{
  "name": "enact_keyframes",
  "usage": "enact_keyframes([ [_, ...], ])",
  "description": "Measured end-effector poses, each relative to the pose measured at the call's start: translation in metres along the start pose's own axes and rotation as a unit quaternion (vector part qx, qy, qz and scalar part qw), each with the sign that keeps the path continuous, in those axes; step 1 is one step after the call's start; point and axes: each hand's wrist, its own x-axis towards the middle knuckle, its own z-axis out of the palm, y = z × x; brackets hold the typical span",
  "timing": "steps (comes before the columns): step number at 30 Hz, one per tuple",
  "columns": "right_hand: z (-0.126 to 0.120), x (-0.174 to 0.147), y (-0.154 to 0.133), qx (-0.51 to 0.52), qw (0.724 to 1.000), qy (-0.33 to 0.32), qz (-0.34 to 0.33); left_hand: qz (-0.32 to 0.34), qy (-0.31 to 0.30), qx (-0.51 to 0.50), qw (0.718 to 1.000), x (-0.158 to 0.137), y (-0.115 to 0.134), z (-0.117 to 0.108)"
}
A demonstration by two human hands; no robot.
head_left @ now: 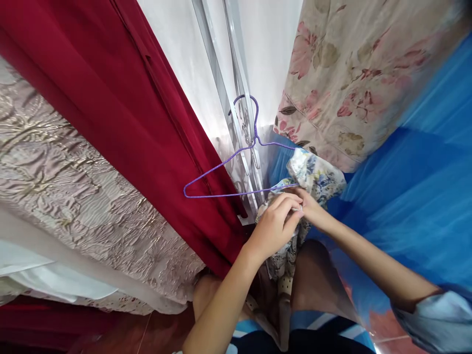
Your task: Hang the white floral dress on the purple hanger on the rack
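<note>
A purple clothes hanger (217,169) hangs by its hook in front of the white and silver ribbons. A light garment with a blue and yellow floral print (317,172) covers the hanger's right end and drapes down below it. Just under the hanger's bottom bar, my left hand (277,221) is closed, pinching the garment's edge with thumb and fingers. Close against it, my right hand (309,206) is also closed on the cloth, its fingertips partly hidden behind the left. A small pale bit shows at the left fingertips, too small to name.
Dark red cloth (121,123) and cream embossed fabric (92,196) hang on the left. To the right are a beige cloth with pink flowers (339,73) and sheer blue fabric (413,196). Glossy silver-white strips (212,49) run down the middle. My legs are below.
</note>
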Motion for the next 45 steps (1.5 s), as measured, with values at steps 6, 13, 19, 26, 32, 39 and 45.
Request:
enact_keyframes([
  [6,-0.018,-0.020,0.000,0.030,0.983,-0.149,0.102,-0.023,0.032,0.008,0.999,0.000,-0.009,0.007],
  [13,-0.017,-0.041,-0.060,0.119,0.903,-0.368,0.187,-0.213,-0.104,-0.196,0.951,-0.047,-0.034,0.003],
  [19,-0.042,-0.016,-0.079,0.128,0.952,-0.249,0.121,-0.300,-0.177,-0.188,0.918,-0.111,-0.036,-0.024],
  [26,-0.049,0.021,-0.050,0.013,0.986,0.162,-0.038,-0.309,-0.094,0.145,0.935,-0.129,-0.024,-0.093],
  [32,-0.069,0.051,-0.030,-0.043,0.965,0.247,-0.074,-0.242,-0.104,0.199,0.944,-0.125,0.000,-0.128],
  [39,-0.091,0.076,-0.004,-0.208,0.944,0.217,-0.139,-0.188,0.024,0.396,0.899,-0.103,-0.020,-0.176],
  [45,-0.090,0.085,-0.003,-0.279,0.931,0.204,-0.115,-0.176,0.085,0.379,0.905,-0.084,-0.021,-0.188],
])
